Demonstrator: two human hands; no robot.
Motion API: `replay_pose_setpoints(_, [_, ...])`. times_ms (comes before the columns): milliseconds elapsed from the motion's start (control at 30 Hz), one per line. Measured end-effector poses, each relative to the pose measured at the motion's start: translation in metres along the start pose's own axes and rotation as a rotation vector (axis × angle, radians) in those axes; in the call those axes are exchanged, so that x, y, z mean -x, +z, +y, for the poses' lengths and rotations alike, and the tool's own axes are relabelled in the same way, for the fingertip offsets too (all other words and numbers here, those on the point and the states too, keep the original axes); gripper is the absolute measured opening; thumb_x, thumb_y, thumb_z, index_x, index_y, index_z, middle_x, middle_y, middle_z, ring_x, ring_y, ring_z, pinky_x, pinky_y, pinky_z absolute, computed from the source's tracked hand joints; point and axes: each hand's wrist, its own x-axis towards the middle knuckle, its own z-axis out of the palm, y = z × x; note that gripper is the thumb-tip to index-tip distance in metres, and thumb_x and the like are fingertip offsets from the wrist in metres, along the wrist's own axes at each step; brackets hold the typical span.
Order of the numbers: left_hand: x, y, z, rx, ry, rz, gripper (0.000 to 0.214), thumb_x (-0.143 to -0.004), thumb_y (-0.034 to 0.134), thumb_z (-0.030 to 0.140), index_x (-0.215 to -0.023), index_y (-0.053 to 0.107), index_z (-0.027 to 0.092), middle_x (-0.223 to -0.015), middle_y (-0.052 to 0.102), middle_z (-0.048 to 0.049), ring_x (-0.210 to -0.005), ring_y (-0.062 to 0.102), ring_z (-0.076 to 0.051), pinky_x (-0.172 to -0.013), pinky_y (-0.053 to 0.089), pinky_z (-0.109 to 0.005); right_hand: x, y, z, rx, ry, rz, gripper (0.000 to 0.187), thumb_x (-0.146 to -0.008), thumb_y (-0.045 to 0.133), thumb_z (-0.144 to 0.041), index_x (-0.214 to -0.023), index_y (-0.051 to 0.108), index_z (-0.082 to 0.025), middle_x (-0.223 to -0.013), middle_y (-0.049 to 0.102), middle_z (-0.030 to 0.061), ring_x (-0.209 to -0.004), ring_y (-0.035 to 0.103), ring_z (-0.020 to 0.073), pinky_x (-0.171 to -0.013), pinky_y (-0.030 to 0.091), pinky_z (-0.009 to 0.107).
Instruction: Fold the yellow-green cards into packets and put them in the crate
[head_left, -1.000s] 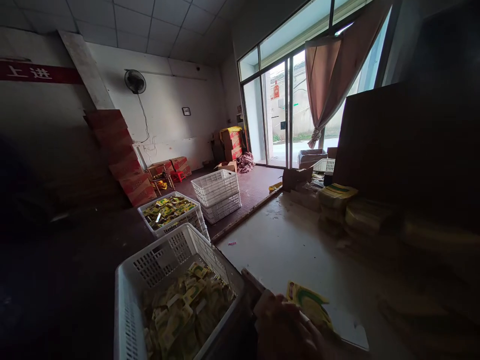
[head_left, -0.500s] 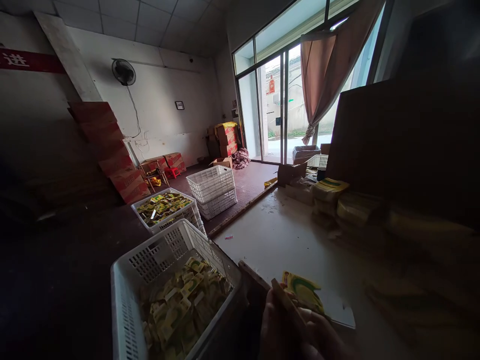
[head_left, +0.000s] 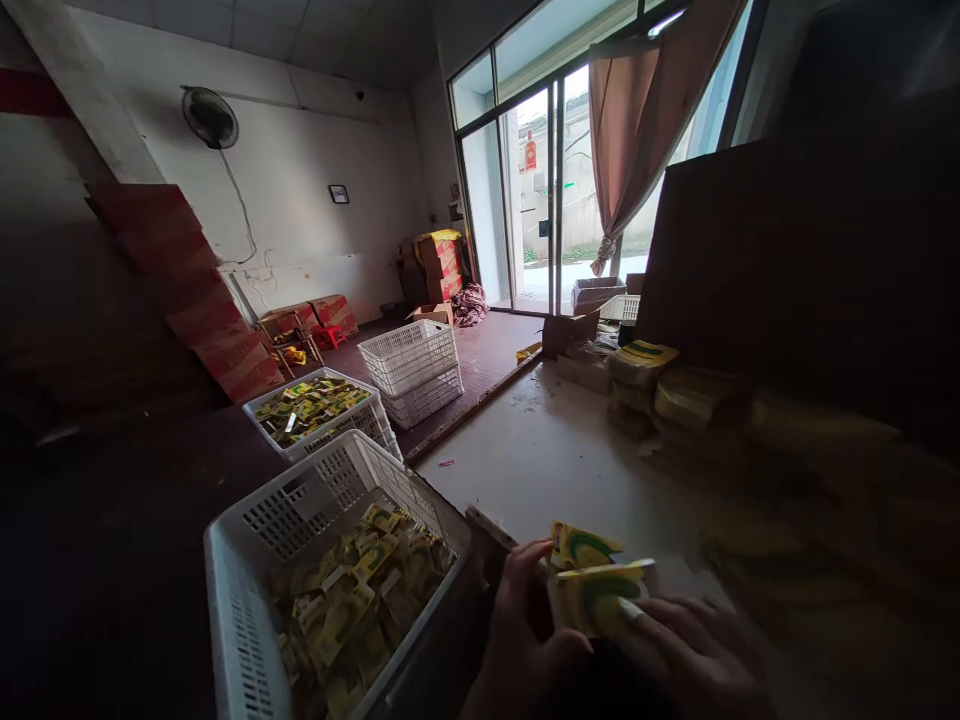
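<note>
Low in the frame, my left hand [head_left: 525, 625] curls round the left edge of a flat yellow-and-green printed packet [head_left: 596, 590]. My right hand [head_left: 679, 640] pinches the same packet from the right, its fingertips on the front face. Just behind it, close to the left fingertips, is another yellow-and-green packet [head_left: 581, 545], above the pale tabletop [head_left: 517, 430]. Dim light and blur hide how many pieces are between my hands. Left of them stands a white plastic crate [head_left: 225, 560] with a heap of similar yellow packets [head_left: 352, 600] inside.
Beyond the near crate is a second white crate [head_left: 382, 425] full of packets, then stacked white crates [head_left: 412, 360]. Bundles of yellow packaging [head_left: 645, 365] line the table's right side. Red cartons [head_left: 202, 290] lean at the left; a glass door [head_left: 529, 200] is at the back.
My hands have come apart a little, and the front packet now shows its printed face between them. The whole view has shifted slightly, with the room moving left and up.
</note>
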Motion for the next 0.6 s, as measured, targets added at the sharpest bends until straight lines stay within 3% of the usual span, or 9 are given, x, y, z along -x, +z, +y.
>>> replay_pose_setpoints(67, [0.002, 0.000, -0.003, -0.140, -0.059, -0.246, 0.103, -0.055, 0.088, 0.039, -0.142, 0.041, 0.013, -0.139, 0.046, -0.0179, -0.129, 0.044, -0.034, -0.111, 0.034, -0.044, -0.006, -0.002, -0.012, -0.047, -0.036, -0.076, 0.020, -0.098, 0.048, -0.031, -0.097, 0.066, -0.023, -0.089, 0.068, -0.0018, -0.089, 0.059, 0.0179, -0.107, 0.025, 0.039])
replay_pose_setpoints(133, [0.002, 0.004, -0.005, -0.183, -0.122, -0.393, 0.087, -0.060, 0.080, 0.025, -0.137, 0.044, 0.011, -0.130, 0.053, -0.0177, -0.119, 0.053, -0.034, -0.103, 0.041, -0.045, -0.008, 0.000, -0.028, -0.130, -0.025, -0.102, 0.017, -0.098, 0.049, -0.029, -0.101, 0.064, -0.024, -0.101, 0.067, -0.0009, -0.108, 0.056, 0.0180, -0.118, 0.013, 0.041])
replay_pose_setpoints(200, [0.002, 0.009, -0.004, -0.202, -0.172, -0.411, 0.065, -0.065, 0.070, 0.021, -0.126, 0.049, 0.012, -0.115, 0.061, -0.0142, -0.103, 0.060, -0.029, -0.091, 0.047, -0.040, -0.006, 0.003, -0.041, -0.125, 0.103, -0.050, 0.027, -0.094, 0.052, -0.025, -0.120, 0.058, -0.019, -0.129, 0.057, 0.0062, -0.132, 0.042, 0.0193, -0.119, 0.016, 0.037])
replay_pose_setpoints(300, [0.003, 0.017, -0.002, -0.225, -0.298, -0.363, 0.075, -0.057, 0.080, 0.023, -0.121, 0.042, 0.013, -0.111, 0.062, -0.0127, -0.098, 0.060, -0.027, -0.086, 0.047, -0.035, 0.000, 0.006, -0.054, -0.212, 0.618, 0.054, 0.056, -0.095, 0.051, -0.034, -0.146, 0.037, -0.014, -0.150, 0.038, 0.0117, -0.141, 0.034, 0.0189, -0.111, 0.033, 0.030])
replay_pose_setpoints(367, [0.007, 0.022, -0.004, -0.211, -0.346, -0.356, 0.083, -0.052, 0.084, 0.022, -0.122, 0.039, 0.015, -0.113, 0.062, -0.0125, -0.100, 0.060, -0.027, -0.087, 0.046, -0.034, 0.006, 0.010, -0.059, -0.473, 0.987, 0.006, 0.056, -0.099, 0.042, -0.044, -0.146, 0.038, -0.016, -0.150, 0.038, 0.0108, -0.138, 0.039, 0.0197, -0.110, 0.038, 0.031])
replay_pose_setpoints(400, [0.010, 0.025, -0.007, -0.194, -0.321, -0.339, 0.084, -0.053, 0.085, 0.023, -0.123, 0.039, 0.016, -0.113, 0.063, -0.0117, -0.100, 0.060, -0.027, -0.087, 0.046, -0.033, 0.010, 0.014, -0.061, -0.637, 1.106, -0.054, 0.056, -0.099, 0.039, -0.049, -0.142, 0.044, -0.015, -0.149, 0.040, 0.0115, -0.137, 0.041, 0.0216, -0.111, 0.038, 0.033])
replay_pose_setpoints(467, [0.015, 0.030, -0.013, -0.148, -0.152, -0.262, 0.081, -0.057, 0.084, 0.026, -0.124, 0.040, 0.019, -0.110, 0.064, -0.0089, -0.093, 0.062, -0.024, -0.081, 0.047, -0.030, 0.023, 0.023, -0.061, -0.888, 1.213, -0.184, 0.057, -0.097, 0.038, -0.053, -0.132, 0.056, -0.013, -0.145, 0.045, 0.0127, -0.136, 0.043, 0.0246, -0.110, 0.041, 0.032])
replay_pose_setpoints(533, [0.018, 0.032, -0.016, -0.100, 0.014, -0.233, 0.082, -0.064, 0.081, 0.026, -0.132, 0.035, 0.023, -0.115, 0.063, -0.0069, -0.094, 0.064, -0.021, -0.079, 0.048, -0.026, 0.037, 0.033, -0.056, -1.022, 1.194, -0.237, 0.058, -0.094, 0.040, -0.051, -0.131, 0.058, -0.011, -0.141, 0.049, 0.0146, -0.133, 0.045, 0.0270, -0.110, 0.041, 0.035])
replay_pose_setpoints(600, [0.017, 0.030, -0.012, -0.063, 0.132, -0.290, 0.088, -0.068, 0.079, 0.025, -0.140, 0.030, 0.028, -0.128, 0.058, -0.0078, -0.110, 0.061, -0.023, -0.089, 0.047, -0.027, 0.050, 0.040, -0.050, -1.038, 1.183, -0.216, 0.060, -0.091, 0.040, -0.049, -0.133, 0.058, -0.010, -0.135, 0.054, 0.0165, -0.129, 0.050, 0.0296, -0.108, 0.043, 0.040])
